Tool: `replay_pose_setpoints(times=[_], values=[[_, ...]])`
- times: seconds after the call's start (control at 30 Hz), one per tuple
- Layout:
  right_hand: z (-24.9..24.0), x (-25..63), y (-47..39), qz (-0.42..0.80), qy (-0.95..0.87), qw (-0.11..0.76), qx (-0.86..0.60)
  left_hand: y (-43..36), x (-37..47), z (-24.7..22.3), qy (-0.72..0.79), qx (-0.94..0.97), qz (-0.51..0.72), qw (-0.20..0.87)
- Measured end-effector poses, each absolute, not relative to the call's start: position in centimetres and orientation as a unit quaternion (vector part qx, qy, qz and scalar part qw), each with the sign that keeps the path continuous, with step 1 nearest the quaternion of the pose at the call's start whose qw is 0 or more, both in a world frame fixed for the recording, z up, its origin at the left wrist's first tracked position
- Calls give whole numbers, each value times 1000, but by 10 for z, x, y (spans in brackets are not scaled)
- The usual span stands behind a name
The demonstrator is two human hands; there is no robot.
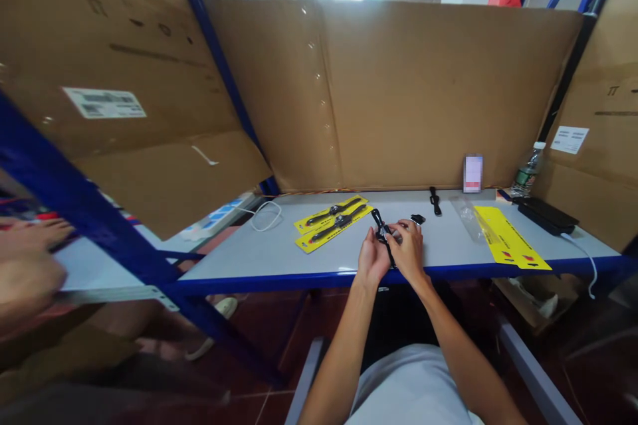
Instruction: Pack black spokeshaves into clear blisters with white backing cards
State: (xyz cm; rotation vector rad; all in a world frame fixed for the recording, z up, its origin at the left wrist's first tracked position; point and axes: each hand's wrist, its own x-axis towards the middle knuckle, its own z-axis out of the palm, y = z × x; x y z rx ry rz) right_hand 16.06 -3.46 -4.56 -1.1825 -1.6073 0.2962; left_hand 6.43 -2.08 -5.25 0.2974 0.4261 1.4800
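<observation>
Near the front edge of the grey table, my left hand (373, 257) is closed round a black tool (379, 219), whose dark end sticks up above my fingers. My right hand (407, 249) is pressed against the same tool from the right, its fingers closed at the tool's middle. Just beyond my right hand lies a small black and silver part (417, 218). Another black tool (435, 201) lies farther back. To the left are two yellow cards, a rear one (302, 224) and a front one (308, 245), each with a dark tool on it.
Yellow cards (503, 232) and clear plastic (467, 216) lie on the right. Behind them are a phone (473, 174), a bottle (528, 172) and a black case (545, 214) with a white cable. Cardboard walls (423, 93) enclose the table (269, 255). A person's hand (37, 236) is at far left.
</observation>
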Motion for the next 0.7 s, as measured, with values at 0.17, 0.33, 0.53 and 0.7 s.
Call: replay_pose_setpoints(times=[0.17, 0.33, 0.53, 0.7], values=[[-37, 156, -38, 95, -715, 470, -509, -25, 62, -48, 188, 111, 658, 721], [-31, 149, -32, 88, -729, 463, -496, -26, 60, -46, 188, 93, 655, 726], [-39, 147, -17, 162, -722, 488, -463, -22, 57, -52, 214, 88, 660, 715], [-43, 147, -15, 190, -707, 500, -463, -24, 59, -53, 225, 103, 659, 710]])
